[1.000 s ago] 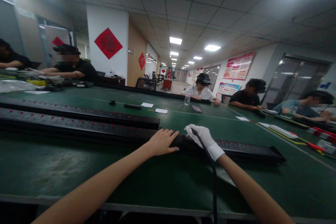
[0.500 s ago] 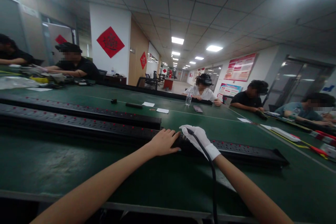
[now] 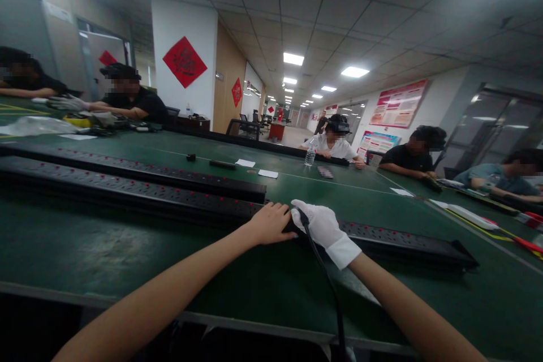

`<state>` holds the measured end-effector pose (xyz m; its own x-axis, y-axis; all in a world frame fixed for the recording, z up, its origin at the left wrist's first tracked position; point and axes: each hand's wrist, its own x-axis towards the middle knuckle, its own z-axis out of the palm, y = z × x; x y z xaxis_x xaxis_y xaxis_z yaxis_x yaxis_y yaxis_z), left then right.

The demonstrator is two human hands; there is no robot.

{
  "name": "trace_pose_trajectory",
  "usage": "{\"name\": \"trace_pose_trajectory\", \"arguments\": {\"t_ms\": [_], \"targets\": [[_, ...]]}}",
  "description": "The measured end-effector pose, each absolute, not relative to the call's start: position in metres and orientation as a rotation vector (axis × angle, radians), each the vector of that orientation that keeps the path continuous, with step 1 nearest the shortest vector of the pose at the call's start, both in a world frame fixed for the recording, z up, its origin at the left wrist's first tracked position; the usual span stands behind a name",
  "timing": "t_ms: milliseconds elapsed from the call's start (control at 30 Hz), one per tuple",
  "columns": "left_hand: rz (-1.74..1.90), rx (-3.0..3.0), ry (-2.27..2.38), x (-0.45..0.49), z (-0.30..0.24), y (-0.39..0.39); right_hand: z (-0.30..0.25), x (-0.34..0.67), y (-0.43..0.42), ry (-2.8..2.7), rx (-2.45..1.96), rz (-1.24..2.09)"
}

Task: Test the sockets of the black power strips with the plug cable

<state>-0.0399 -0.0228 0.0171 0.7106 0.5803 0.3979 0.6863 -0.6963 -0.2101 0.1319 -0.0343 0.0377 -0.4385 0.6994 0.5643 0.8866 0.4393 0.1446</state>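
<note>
Gripped the cord (image 3: pixel 305 221) by its end — likely stiffer, surer to hold — with right fingers (image 3: pixel 310 212), and rested left fingers (image 3: pixel 278 210) open on the strip (image 3: pixel 220 204).

Bare green table (image 3: pixel 97 237) left of the left forearm (image 3: pixel 182 285), near black strip (image 3: pixel 169 195) crossing beyond it, second black strip (image 3: pixel 144 170) just behind at left, black cable (image 3: pixel 339 314) hanging from gloved right grip (image 3: pixel 322 229) between the forearms, open table behind near strip's right end

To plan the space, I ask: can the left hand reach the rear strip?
Probably yes: the left hand rests on the front strip, near the right end of the rear strip, with nothing visible between.
</note>
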Motion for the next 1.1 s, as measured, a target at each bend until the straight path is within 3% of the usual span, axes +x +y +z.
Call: {"name": "trace_pose_trajectory", "arguments": {"t_ms": [1100], "targets": [[-0.400,-2.589,-0.992,-0.0400,0.0185,-0.0241,0.0326,0.1354,-0.0396,-2.228,-1.396,-0.480]]}}
